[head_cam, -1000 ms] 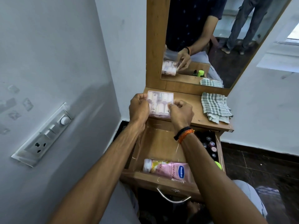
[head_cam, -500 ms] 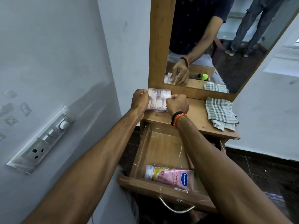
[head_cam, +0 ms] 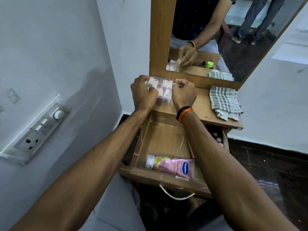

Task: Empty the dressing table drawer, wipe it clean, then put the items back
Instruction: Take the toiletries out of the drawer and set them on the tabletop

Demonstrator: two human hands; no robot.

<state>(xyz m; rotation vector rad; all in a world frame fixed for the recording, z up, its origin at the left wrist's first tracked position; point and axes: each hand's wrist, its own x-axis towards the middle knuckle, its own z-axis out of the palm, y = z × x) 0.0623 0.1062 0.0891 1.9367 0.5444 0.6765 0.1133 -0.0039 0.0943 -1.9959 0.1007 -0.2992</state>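
Observation:
A clear plastic box (head_cam: 164, 90) of small pale bottles lies on the wooden dressing table top (head_cam: 202, 107), close to the mirror frame. My left hand (head_cam: 143, 93) grips its left end and my right hand (head_cam: 183, 93) pinches its right end. Below them the wooden drawer (head_cam: 160, 140) stands pulled out. A pink lotion tube (head_cam: 171, 165) lies along the drawer's front wall. A checked cloth (head_cam: 224, 102) lies folded on the right of the table top.
The mirror (head_cam: 233, 30) stands behind the table top and reflects my hand and another person's legs. A switch panel (head_cam: 38, 129) sits on the wall at left. Small bottles (head_cam: 217, 138) show in a compartment right of my right arm. A metal handle (head_cam: 175, 195) hangs from the drawer front.
Both hands carried the clear box up from above the drawer to the table top by the mirror frame. The lotion tube and the cloth stayed where they were.

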